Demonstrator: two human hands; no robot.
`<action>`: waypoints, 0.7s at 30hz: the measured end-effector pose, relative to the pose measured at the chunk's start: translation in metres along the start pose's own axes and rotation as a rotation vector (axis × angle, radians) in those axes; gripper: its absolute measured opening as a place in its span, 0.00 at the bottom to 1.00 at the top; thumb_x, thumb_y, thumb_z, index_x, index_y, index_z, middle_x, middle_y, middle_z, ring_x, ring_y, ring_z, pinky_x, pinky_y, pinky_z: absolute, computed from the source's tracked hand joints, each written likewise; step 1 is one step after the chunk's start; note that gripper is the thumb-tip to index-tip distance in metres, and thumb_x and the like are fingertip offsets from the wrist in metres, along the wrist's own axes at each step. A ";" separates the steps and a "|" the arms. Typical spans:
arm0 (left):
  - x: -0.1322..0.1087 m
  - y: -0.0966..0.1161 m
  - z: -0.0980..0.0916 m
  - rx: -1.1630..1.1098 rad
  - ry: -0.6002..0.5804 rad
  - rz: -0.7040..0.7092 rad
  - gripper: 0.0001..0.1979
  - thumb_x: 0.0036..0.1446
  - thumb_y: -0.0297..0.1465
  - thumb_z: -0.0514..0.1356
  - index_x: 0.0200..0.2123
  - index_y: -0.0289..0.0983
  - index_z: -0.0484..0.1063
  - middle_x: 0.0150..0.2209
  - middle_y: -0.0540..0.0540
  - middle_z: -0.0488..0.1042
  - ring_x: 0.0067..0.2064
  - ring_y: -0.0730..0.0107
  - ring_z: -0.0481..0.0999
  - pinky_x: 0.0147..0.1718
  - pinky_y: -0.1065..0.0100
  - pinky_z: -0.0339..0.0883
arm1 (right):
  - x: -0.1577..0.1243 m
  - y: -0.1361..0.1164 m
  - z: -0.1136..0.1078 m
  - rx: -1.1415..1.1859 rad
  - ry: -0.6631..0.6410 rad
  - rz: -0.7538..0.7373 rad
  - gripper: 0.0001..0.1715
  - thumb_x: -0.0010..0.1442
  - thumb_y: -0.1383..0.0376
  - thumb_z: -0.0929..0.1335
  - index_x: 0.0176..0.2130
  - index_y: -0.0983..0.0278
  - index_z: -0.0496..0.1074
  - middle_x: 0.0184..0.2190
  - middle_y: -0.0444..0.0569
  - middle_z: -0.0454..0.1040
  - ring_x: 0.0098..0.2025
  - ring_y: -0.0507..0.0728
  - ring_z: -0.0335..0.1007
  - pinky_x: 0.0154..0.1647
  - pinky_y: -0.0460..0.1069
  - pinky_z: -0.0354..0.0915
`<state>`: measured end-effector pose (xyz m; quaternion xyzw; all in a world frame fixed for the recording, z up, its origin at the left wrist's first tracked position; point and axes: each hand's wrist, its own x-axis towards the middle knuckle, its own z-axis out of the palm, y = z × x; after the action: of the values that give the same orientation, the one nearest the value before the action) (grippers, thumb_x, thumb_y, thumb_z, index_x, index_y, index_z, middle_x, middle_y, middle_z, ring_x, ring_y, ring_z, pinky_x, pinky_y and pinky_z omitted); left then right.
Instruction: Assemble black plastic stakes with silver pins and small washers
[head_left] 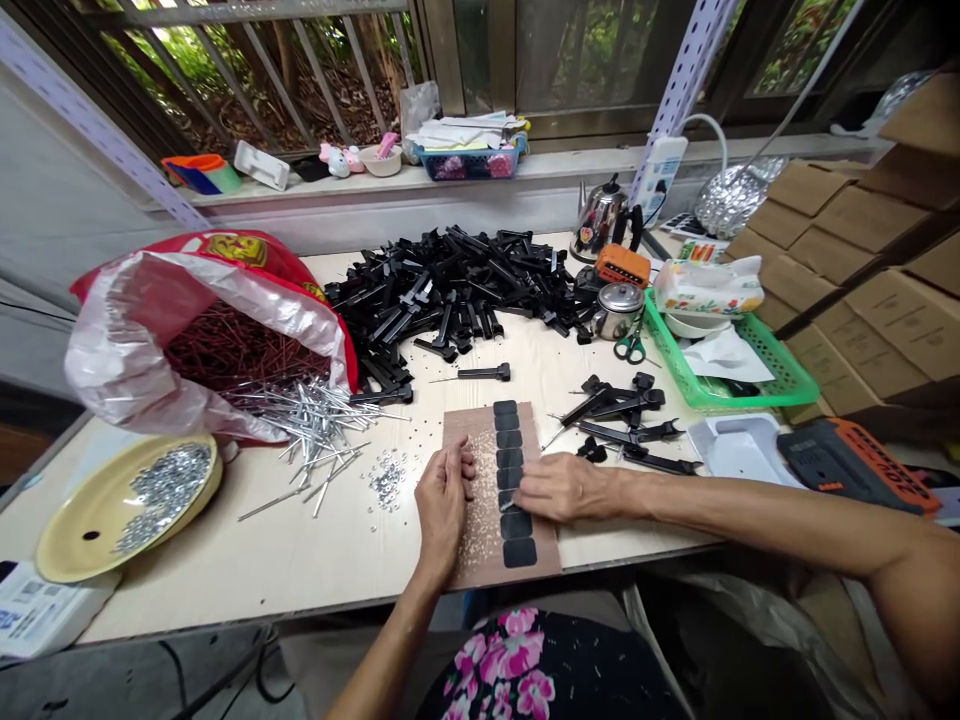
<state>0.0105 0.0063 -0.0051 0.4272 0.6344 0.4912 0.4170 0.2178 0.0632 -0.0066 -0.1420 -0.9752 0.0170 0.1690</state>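
Note:
A brown board (541, 550) lies at the table's front edge, strewn with small pale bits. Along its right part runs a column of several black rounded squares (519, 552). My left hand (444, 490) rests at the board's left edge with its fingers curled in; whatever they may hold is hidden. From the right, my right hand (564, 487) reaches over the column, fingertips pressed together at one of the middle squares. A small light-coloured piece shows by those fingertips, too small to name. Beyond the board lies a black plastic part (484, 373) with a thin metal rod.
A large heap of black plastic parts (450, 285) covers the back. At left are a red bag (300, 265) of rods, loose silver rods (319, 425) and a yellow bowl (64, 530). Several black assemblies (622, 415), scissors (631, 347) and a green basket (787, 388) stand right.

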 end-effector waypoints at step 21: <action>-0.003 0.001 0.002 0.062 -0.014 0.074 0.22 0.61 0.45 0.50 0.46 0.36 0.73 0.31 0.49 0.70 0.25 0.77 0.65 0.23 0.74 0.61 | -0.007 -0.008 -0.008 0.079 -0.062 0.079 0.16 0.68 0.70 0.55 0.37 0.66 0.69 0.31 0.47 0.66 0.35 0.52 0.60 0.31 0.46 0.59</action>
<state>0.0131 0.0045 -0.0045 0.4664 0.6302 0.4834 0.3895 0.2247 0.0535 -0.0006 -0.1732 -0.9721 0.0667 0.1433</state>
